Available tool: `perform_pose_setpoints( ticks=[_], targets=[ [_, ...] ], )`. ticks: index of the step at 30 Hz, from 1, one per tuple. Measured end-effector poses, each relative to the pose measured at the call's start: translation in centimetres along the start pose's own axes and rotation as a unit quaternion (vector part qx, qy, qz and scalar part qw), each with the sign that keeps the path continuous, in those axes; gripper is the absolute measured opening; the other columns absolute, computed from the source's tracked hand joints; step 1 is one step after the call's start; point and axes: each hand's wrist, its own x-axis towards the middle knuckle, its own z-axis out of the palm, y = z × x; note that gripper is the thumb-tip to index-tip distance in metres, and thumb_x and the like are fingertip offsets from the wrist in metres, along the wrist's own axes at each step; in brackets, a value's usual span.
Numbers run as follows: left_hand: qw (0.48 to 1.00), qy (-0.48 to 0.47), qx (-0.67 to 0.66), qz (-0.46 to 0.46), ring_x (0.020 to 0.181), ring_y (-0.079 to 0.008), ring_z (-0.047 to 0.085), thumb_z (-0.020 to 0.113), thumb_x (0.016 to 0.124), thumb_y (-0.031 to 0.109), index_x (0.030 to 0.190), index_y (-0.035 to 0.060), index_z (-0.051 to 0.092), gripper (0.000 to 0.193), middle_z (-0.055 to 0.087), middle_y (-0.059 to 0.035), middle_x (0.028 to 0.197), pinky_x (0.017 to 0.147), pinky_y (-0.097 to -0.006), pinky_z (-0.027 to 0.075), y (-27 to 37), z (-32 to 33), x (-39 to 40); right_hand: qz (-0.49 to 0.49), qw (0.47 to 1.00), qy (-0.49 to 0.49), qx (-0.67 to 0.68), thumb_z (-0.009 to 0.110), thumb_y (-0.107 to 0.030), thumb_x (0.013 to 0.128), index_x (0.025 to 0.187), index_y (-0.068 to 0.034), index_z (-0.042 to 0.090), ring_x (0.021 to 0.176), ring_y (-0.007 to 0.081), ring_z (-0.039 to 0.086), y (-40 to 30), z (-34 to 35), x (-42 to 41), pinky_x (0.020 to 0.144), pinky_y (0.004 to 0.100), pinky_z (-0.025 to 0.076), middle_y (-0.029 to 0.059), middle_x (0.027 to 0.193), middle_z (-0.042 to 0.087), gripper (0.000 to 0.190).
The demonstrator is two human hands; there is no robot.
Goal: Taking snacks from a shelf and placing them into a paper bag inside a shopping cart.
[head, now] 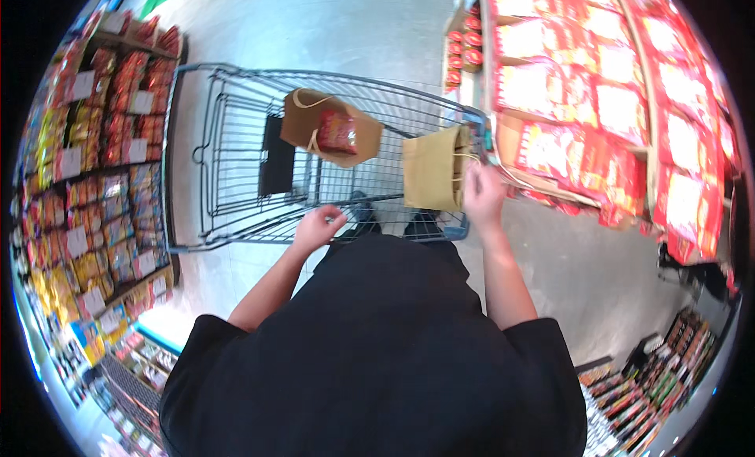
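A metal shopping cart (206, 153) stands sideways across my front. Inside it, a brown paper bag (365, 132) with pale handles has a red package (339, 132) in it. Another paper bag (430, 171) is at the cart's right end, its twisted handles pointing right. My right hand (485, 191) is beside this bag's handles with its fingers curled; whether it grips a handle is not clear. My left hand (321, 224) is over the cart's near rim, thumb and fingers loosely bent, with nothing seen in it. A dark panel (278, 156) lies in the cart's middle.
Shelves of red packages (566, 156) rise close to the cart's right end. To the left stands a rack of colourful snack bags (118, 138) with white tags. More stocked shelves (643, 374) are at the lower right. Grey floor (330, 32) lies beyond the cart.
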Motion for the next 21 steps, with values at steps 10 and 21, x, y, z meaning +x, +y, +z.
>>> perform_pose_setpoints(
  ticks=[10,21],
  targets=[
    [0.926,0.314,-0.146,0.154,0.085,-0.019,0.074,0.069,0.094,0.018,0.108,0.0017,0.074,0.022,0.077,-0.012,0.093,0.078,-0.032,0.057,-0.2,-14.5,12.2,-0.03,0.947,-0.318,0.007,0.071,-0.032,0.091,0.099,-0.018,0.074,0.083,0.0233,0.066,-1.6,7.6,-12.4,0.068,0.0379,0.056,0.0025,0.088,0.064,0.016],
    [0.959,-0.097,0.216,0.157,0.103,-0.0357,0.07,0.07,0.084,0.026,0.106,0.0049,0.074,0.031,0.073,-0.0193,0.108,0.09,-0.0435,0.055,-0.6,-8.7,30.4,-0.007,0.949,-0.293,-0.113,0.069,-0.026,0.08,0.088,-0.018,0.073,0.074,0.0204,0.065,-2.7,9.2,-12.8,0.059,0.0353,0.052,-0.0017,0.08,0.064,0.012]
  ],
)
